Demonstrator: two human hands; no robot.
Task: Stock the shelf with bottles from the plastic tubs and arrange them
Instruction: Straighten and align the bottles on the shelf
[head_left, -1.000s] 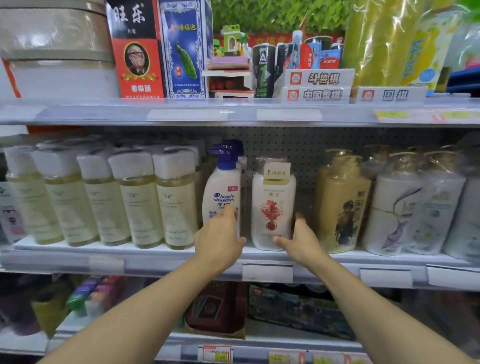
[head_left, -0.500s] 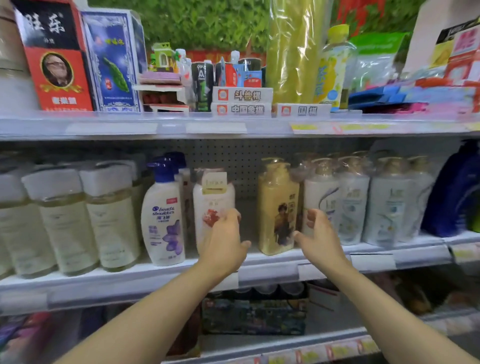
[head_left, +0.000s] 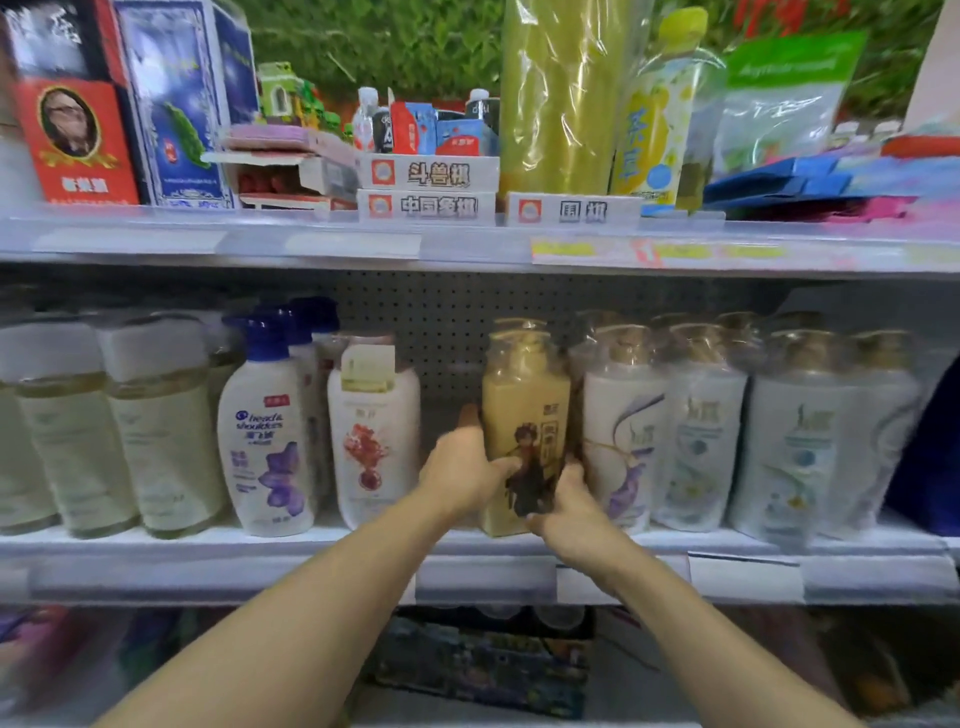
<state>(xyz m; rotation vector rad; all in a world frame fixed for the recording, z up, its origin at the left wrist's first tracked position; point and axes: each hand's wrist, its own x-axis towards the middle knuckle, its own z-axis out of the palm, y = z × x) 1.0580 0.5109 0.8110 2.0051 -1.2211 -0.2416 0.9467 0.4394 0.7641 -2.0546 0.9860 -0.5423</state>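
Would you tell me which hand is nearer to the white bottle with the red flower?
Left. The left hand grips the yellow bottle on the side facing the white bottle; the right hand holds its far side.

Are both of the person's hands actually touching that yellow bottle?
Touching. The head view shows the left hand wrapped round the yellow bottle on its left side, and the right hand gripping its lower right corner.

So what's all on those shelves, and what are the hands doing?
yellow bottle: one, amber-yellow, middle shelf centre, held.
white floral bottle: one, white with red flower, left of the gap.
blue-capped bottle: front one white, more behind.
pale bottles: several, yellowish, far left.
wrapped white bottles: several, right.
game boxes: three white, top shelf.
red box: one, top left.
left hand: gripping the yellow bottle's left side.
right hand: gripping its lower right.
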